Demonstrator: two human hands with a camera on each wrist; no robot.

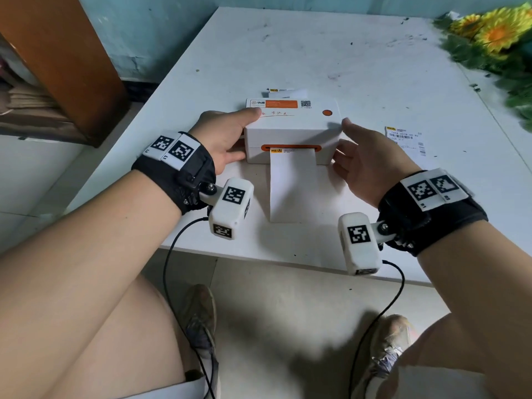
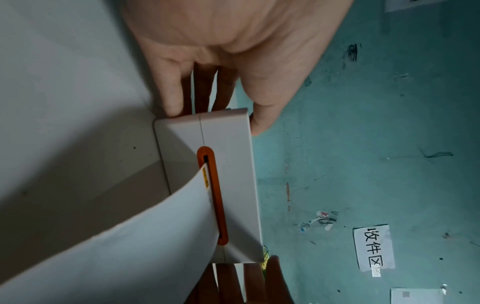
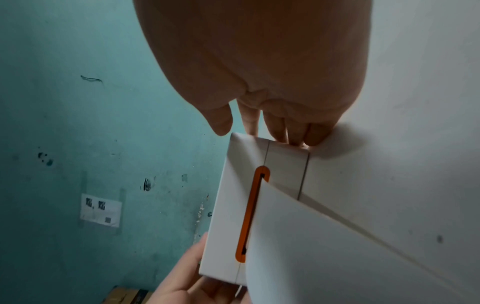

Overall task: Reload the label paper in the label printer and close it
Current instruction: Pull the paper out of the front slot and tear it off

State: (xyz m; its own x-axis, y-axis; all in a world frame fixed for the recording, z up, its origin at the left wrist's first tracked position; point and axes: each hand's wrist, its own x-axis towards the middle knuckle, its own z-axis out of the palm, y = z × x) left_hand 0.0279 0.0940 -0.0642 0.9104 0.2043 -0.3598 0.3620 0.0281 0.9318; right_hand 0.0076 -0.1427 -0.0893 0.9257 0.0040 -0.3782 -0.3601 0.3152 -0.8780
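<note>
The closed white label printer (image 1: pixel 292 131) sits on the counter (image 1: pixel 359 61), label paper (image 1: pixel 293 185) hanging from its orange slot. The left hand (image 1: pixel 223 139) grips its side; the right hand (image 1: pixel 364 159), fingers relaxed, touches the other. A wall sign (image 2: pixel 374 247) reads "收件区".

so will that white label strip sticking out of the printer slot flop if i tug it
Probably floppy: the white label strip curves down from the orange-rimmed slot to the white table. It looks thin and light, so a sideways tug might crease or tear it.

One label printer (image 1: pixel 292 131) — two hands; one paper strip (image 1: pixel 290 185); one loose label (image 1: pixel 406 138)
</note>
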